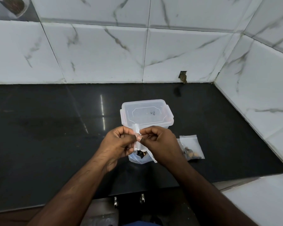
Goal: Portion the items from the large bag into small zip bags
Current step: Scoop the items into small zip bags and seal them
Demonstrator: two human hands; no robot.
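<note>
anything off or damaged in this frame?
One thing: the wall tile has a chipped, brownish hole just above the counter, behind the lidded container. No spills; filled zip bags lie flat beside the right hand.

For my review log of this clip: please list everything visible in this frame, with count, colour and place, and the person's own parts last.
Small zip bag in hand: one, clear, pinched between both hands above the counter's middle.
Large bag: one, bluish clear with dark contents, on the counter beneath the hands.
Filled zip bags: at least one, clear with brown and dark pieces, on the counter right of the hands; a second seems to lie under it.
Container: one, clear plastic, lidded, behind the hands.
Counter: one, glossy black.
Wall tiles: white with grey veins, behind and to the right.
Metal handles: two, silver, below the counter edge.
Left hand: one, pinching the bag.
Right hand: one, pinching the bag.
</note>
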